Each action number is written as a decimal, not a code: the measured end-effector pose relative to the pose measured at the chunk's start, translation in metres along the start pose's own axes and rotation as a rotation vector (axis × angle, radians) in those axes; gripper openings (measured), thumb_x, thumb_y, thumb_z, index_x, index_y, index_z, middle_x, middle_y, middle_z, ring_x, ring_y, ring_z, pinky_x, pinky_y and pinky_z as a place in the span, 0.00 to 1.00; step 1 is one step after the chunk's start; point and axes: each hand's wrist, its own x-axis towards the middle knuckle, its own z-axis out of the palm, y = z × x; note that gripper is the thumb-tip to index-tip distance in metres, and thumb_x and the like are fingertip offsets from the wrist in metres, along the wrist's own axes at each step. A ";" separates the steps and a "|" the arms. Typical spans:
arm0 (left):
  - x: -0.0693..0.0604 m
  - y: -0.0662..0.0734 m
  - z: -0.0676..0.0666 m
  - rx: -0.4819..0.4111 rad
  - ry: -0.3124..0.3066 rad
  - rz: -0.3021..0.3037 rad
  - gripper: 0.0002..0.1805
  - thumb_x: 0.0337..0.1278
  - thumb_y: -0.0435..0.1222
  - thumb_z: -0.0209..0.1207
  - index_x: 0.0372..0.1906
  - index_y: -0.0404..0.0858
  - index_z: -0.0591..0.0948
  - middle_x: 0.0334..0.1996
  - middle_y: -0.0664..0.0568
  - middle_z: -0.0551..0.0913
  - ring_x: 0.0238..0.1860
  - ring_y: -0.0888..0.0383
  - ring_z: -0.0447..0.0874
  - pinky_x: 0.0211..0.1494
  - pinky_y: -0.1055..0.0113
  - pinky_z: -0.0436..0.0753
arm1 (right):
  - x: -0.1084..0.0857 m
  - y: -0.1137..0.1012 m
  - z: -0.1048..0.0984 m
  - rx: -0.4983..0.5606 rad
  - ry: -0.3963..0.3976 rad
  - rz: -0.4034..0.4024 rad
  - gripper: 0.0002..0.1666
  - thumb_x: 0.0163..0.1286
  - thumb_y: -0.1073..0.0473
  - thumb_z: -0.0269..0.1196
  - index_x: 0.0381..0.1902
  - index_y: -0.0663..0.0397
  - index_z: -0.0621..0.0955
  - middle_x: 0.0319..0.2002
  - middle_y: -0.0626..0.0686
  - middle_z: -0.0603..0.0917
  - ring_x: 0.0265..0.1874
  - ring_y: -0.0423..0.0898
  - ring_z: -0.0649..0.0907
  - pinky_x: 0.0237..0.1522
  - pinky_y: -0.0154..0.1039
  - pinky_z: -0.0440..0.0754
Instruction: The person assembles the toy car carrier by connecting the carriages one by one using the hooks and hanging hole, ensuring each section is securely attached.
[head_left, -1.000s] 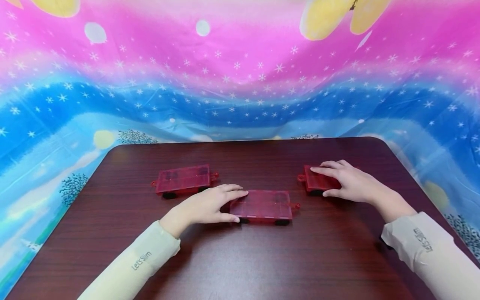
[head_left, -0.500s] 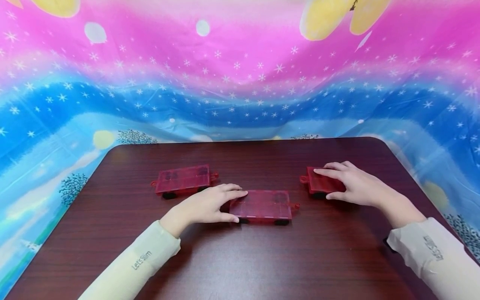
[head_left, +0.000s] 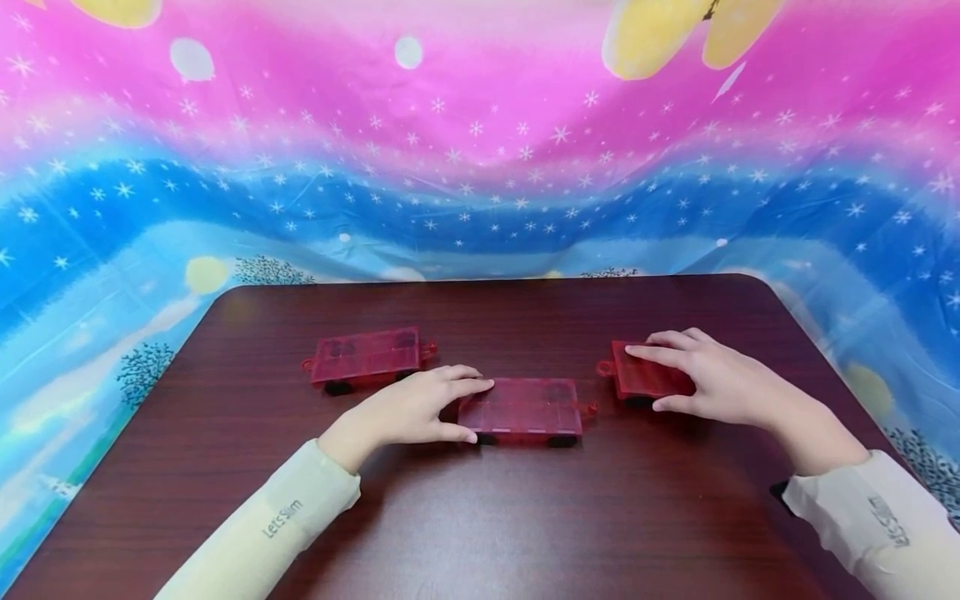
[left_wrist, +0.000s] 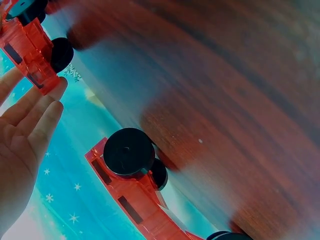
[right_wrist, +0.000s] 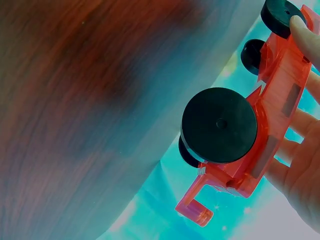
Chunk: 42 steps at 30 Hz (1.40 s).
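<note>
My left hand (head_left: 416, 410) grips the left end of the middle toy wagon (head_left: 525, 408), a flat, see-through red base with black wheels and a hitch at its right end. Its thumb lies on the near side, its fingers along the far side. Further right, my right hand (head_left: 712, 371) holds another such wagon (head_left: 637, 372) across its sides, covering its right end; a ring hitch sticks out at the left. In the right wrist view, the thumb touches a black wheel (right_wrist: 280, 17). A third red wagon (head_left: 367, 357) stands untouched at the left, slightly askew.
A dark wooden table (head_left: 465, 517) with rounded far corners bears all of these. Behind it and at its sides hangs a pink and blue cloth (head_left: 480, 167) patterned with snowflakes. Bare tabletop lies between the middle and right wagons.
My right hand has drawn its wagon slightly to the right and nearer to me. The left hand and the other two wagons stay in place.
</note>
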 end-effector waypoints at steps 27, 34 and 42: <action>0.000 0.001 0.001 0.004 0.014 -0.009 0.40 0.57 0.58 0.65 0.73 0.48 0.70 0.69 0.47 0.72 0.67 0.52 0.74 0.68 0.54 0.76 | -0.014 -0.019 0.010 -0.017 0.014 -0.075 0.44 0.53 0.43 0.76 0.69 0.36 0.75 0.61 0.54 0.78 0.57 0.51 0.75 0.47 0.49 0.84; 0.000 0.001 0.001 0.009 0.016 -0.006 0.40 0.57 0.58 0.65 0.72 0.47 0.70 0.69 0.47 0.72 0.67 0.51 0.74 0.68 0.54 0.76 | -0.014 -0.023 0.013 -0.007 -0.018 -0.069 0.44 0.54 0.42 0.75 0.70 0.34 0.74 0.62 0.53 0.77 0.57 0.51 0.75 0.46 0.47 0.84; -0.001 -0.001 0.002 0.006 0.016 -0.007 0.41 0.57 0.59 0.64 0.73 0.48 0.70 0.69 0.48 0.72 0.67 0.52 0.74 0.67 0.54 0.77 | -0.014 -0.025 0.017 0.017 -0.039 -0.053 0.45 0.54 0.42 0.75 0.70 0.33 0.73 0.62 0.52 0.77 0.57 0.51 0.75 0.46 0.48 0.84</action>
